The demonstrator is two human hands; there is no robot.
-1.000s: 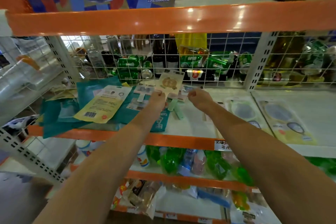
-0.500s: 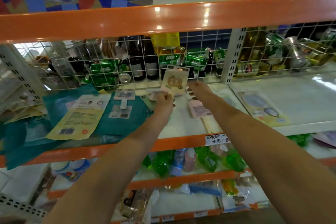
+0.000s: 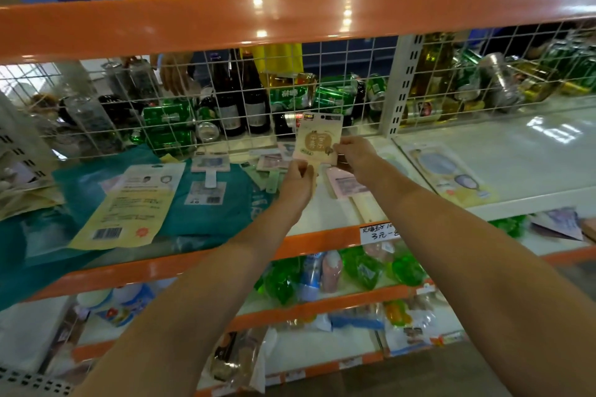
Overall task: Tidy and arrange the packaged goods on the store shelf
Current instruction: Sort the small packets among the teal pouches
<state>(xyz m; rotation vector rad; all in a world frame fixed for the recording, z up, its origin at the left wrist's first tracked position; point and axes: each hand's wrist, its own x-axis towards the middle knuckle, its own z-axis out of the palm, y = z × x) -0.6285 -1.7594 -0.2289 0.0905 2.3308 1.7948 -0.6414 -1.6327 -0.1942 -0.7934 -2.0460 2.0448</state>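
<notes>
A small beige card package (image 3: pixel 319 137) stands upright above the white shelf (image 3: pixel 532 151), held by both hands. My left hand (image 3: pixel 298 177) pinches its lower left corner and my right hand (image 3: pixel 354 151) pinches its right edge. Beneath them lie pink flat packs (image 3: pixel 346 185) and small pale card packs (image 3: pixel 274 163). To the left lie teal pouches (image 3: pixel 225 200) and a yellow pouch with a barcode (image 3: pixel 135 203). Two yellow flat packs (image 3: pixel 451 171) lie to the right.
A white wire grid (image 3: pixel 322 74) backs the shelf, with green cans and dark bottles behind it. Another person's hand (image 3: pixel 174 74) shows behind the grid. An orange beam (image 3: pixel 290 19) runs overhead. Lower shelves hold green pouches (image 3: pixel 371 267) and bottles. A handwritten price tag (image 3: pixel 380 230) sits on the shelf's front edge.
My right hand has come in from the shelf surface and now pinches the beige card's right edge. The left hand kept its hold on it. The view shifted to the right.
</notes>
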